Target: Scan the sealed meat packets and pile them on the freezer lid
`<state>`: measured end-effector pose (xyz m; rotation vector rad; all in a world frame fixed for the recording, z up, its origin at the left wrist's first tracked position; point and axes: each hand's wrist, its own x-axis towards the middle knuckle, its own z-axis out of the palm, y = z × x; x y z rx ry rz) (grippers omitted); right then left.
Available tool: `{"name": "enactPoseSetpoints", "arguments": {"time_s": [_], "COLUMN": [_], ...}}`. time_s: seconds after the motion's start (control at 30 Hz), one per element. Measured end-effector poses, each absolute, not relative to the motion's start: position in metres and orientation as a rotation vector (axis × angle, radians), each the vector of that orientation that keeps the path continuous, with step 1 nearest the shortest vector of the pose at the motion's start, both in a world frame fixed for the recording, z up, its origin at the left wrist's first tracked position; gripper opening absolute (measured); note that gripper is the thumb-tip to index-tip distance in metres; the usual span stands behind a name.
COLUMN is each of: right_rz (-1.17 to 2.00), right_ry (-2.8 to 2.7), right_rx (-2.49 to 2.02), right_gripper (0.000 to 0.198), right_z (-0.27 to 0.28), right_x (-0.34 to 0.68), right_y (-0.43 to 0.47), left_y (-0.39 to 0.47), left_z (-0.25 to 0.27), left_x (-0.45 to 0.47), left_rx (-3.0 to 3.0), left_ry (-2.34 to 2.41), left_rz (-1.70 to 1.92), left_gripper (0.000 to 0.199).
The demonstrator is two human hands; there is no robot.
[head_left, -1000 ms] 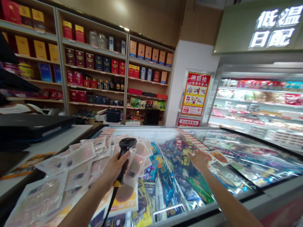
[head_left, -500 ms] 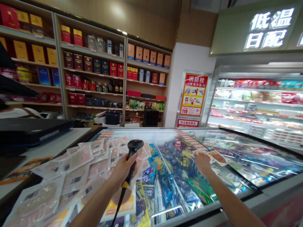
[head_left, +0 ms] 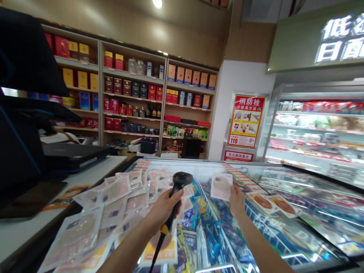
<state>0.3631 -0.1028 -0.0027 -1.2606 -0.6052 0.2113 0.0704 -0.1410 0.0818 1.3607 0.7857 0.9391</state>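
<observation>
- Your left hand (head_left: 165, 208) has its fingers wrapped around the handle of a black handheld barcode scanner with a yellow band and a dark cable (head_left: 178, 182); whether its trigger is pressed, you cannot tell.
- Your right hand (head_left: 237, 199) has its fingers closed on the right edge of a thin, square, clear-and-white plastic packet (head_left: 222, 186). You hold it up just right of the scanner, with its black-printed label side towards you.
- Left of the scanner spreads a large overlapping pile of flat, pale pink and white plastic packets (head_left: 113, 204), many with their labels up.
- Right of the scanner, beyond your right hand, two square packets with reddish-orange round pictures (head_left: 263, 201) lie side by side, face up.
- Below the scanner, bags in blue and other colours (head_left: 216, 237) fill the glass-topped chest freezer (head_left: 196, 167); whether the packets rest on glass or on those bags is unclear.
- Far left of the scanner, a white desk (head_left: 109, 163) carries a flat black device (head_left: 79, 153).
- Judging by how things lie, you seem near the start: two packets sit apart on the right, one is in your grip, and most remain in the pile. Whether any has been scanned does not show.
</observation>
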Motion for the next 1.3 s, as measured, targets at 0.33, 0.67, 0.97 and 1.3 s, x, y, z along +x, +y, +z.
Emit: {"name": "enactPoseSetpoints", "arguments": {"time_s": [0.33, 0.67, 0.97, 1.3], "right_rz": [0.312, 0.228, 0.226, 0.230], "right_ry": [-0.610, -0.657, -0.647, -0.642], "right_rx": [-1.156, -1.173, -1.189, -1.192], "right_gripper": [0.030, 0.027, 0.029, 0.029], "right_z": [0.000, -0.006, -0.004, -0.006], "right_x": [0.331, 0.332, 0.323, 0.321], "right_y": [-0.091, -0.085, -0.086, -0.082], "left_y": [-0.144, -0.147, -0.149, -0.144], "left_z": [0.083, 0.085, 0.090, 0.091], "left_x": [0.069, 0.067, 0.061, 0.049], "left_rx": [1.366, 1.341, 1.226, 1.303], "left_ry": [0.743, 0.676, 0.572, 0.675], "left_rz": [0.914, 0.877, 0.810, 0.934], "left_gripper": [0.033, 0.030, 0.031, 0.030]}}
